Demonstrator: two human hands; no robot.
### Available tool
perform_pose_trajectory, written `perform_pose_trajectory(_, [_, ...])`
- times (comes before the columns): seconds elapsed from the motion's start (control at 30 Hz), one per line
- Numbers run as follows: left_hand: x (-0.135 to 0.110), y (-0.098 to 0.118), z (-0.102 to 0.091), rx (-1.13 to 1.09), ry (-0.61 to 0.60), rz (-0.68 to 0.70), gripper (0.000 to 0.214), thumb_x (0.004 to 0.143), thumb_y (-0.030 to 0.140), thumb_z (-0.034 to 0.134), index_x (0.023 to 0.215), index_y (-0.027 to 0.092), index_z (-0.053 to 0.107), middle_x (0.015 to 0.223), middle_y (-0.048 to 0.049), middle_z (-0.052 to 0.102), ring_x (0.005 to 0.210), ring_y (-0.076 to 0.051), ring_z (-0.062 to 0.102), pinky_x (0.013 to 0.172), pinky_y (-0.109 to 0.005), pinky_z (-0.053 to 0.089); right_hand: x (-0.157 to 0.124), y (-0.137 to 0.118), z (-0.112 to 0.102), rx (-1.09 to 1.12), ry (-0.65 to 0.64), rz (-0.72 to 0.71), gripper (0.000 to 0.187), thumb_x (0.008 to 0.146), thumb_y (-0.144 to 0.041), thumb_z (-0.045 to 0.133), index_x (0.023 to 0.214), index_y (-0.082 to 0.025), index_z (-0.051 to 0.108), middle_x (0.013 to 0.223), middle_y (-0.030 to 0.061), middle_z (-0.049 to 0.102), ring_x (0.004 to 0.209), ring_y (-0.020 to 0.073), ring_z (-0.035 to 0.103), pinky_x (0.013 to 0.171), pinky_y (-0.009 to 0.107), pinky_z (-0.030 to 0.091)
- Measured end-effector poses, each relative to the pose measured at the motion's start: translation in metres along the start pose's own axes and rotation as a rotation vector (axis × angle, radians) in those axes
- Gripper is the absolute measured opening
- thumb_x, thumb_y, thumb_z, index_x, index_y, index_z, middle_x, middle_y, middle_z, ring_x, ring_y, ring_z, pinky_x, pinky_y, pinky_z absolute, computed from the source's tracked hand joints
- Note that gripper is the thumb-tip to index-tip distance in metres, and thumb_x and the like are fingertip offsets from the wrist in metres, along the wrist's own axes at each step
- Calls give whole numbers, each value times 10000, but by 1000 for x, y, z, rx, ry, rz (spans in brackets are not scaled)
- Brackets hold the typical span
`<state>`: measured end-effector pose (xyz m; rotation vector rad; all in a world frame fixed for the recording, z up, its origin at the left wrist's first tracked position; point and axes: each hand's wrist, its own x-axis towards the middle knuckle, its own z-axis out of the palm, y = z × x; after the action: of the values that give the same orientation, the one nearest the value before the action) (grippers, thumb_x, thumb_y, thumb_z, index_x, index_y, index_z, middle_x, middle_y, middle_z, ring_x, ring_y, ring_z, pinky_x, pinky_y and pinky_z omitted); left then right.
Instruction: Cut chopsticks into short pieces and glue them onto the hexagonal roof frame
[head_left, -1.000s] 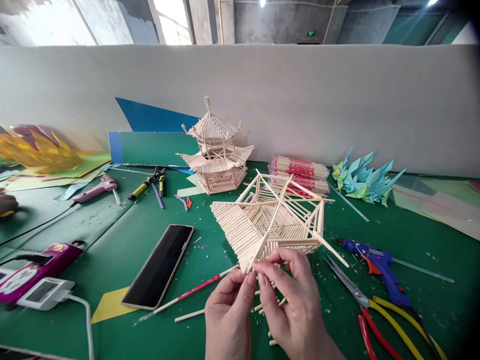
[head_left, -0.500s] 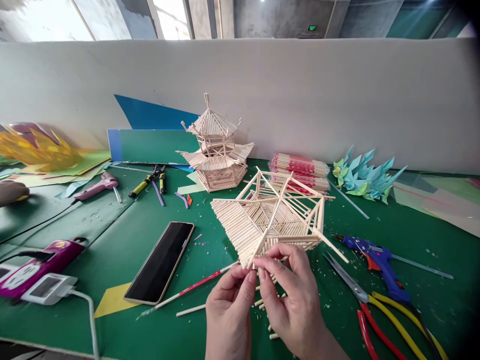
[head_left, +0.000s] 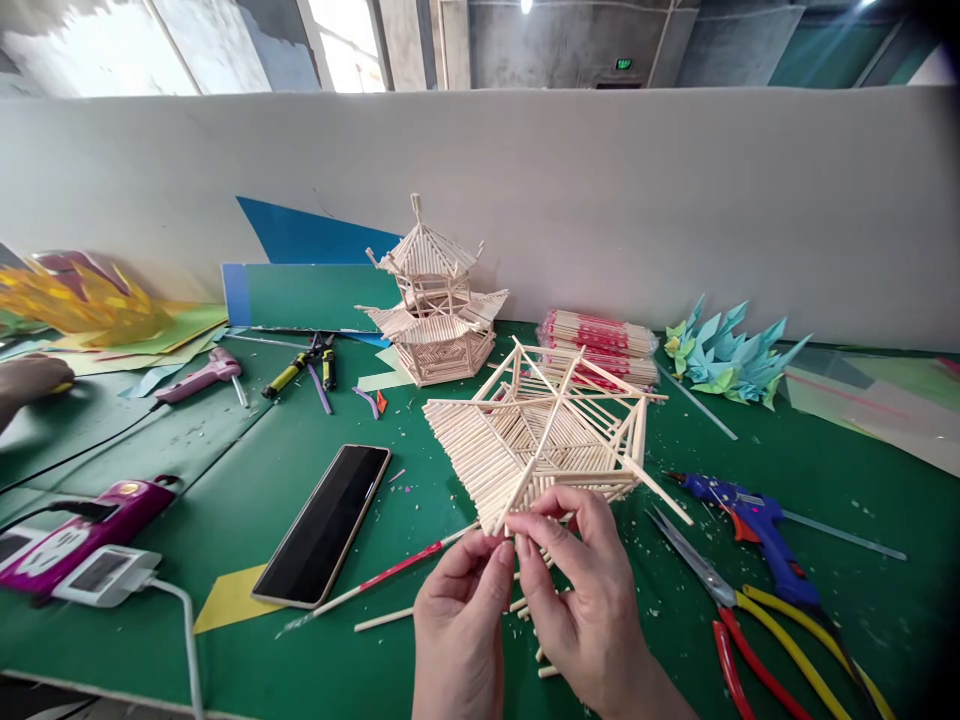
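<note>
In the head view, a six-sided model of pale wooden sticks [head_left: 480, 455] stands in front of me, with closely laid sticks covering its left slope and open framing elsewhere. My left hand [head_left: 465, 610] is closed, thumb and forefinger pinched at the model's near corner. My right hand [head_left: 581, 590] pinches at the same corner, its fingertips almost meeting the left ones. Any small piece between the fingertips is hidden. Several loose wooden sticks [head_left: 386, 619] lie under and beside my hands, and a red-and-white wrapped stick [head_left: 397, 575] slants to their left.
A finished stick pagoda [head_left: 435, 325] and bundled sticks [head_left: 596, 340] stand behind. To the right lie a blue glue gun [head_left: 757, 515] and red-and-yellow-handled cutters [head_left: 727, 590]. A phone [head_left: 326, 525], power strip [head_left: 97, 535] and pink glue gun [head_left: 199, 377] lie left. Another person's hand [head_left: 34, 382] rests far left.
My hands hold the same pinch at the model's corner. The view has shifted slightly, and the other person's hand at far left reaches a little further in.
</note>
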<state>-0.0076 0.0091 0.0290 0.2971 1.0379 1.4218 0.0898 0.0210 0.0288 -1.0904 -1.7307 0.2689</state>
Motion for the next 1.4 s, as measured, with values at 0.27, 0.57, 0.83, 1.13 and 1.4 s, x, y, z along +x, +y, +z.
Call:
perform_pose_trajectory(0.27, [0,-1,0,-10,12,0,184,545,211,799,665,126,689,658,-23,672,588,-92,556,554,-170,458,-1,0,-1,-13,-14,1,268,763,-45,503,971,-158,631,916,75,478,844,201,492,699,384,466])
perform_pose_trajectory(0.57, [3,-1,1,60,34,61,184,543,227,799,638,125,679,596,12,588,510,-62,458,489,-161,408,-10,8,-9,12,66,31,268,780,-38,495,984,-172,605,923,67,466,835,181,504,666,332,489])
perform_pose_trajectory(0.83, [2,1,2,110,59,77,197,538,245,802,640,126,683,610,8,576,533,-68,463,483,-150,390,-42,25,-35,-109,65,41,273,794,-52,502,1015,-184,595,910,68,486,804,171,528,612,285,485])
perform_pose_trajectory(1.13, [-18,-9,-18,282,41,77,221,549,307,793,663,167,666,634,25,553,550,-75,434,497,-145,379,-95,71,-108,-520,238,438,197,834,-277,502,1003,-186,546,850,60,580,716,182,555,632,312,482])
perform_pose_trajectory(1.4, [-28,-40,-16,478,-164,-90,221,619,351,741,635,151,650,564,8,523,539,-92,412,475,-165,338,-137,96,-153,-758,-138,562,276,809,-307,447,1052,-197,518,1000,99,576,895,250,578,651,347,509])
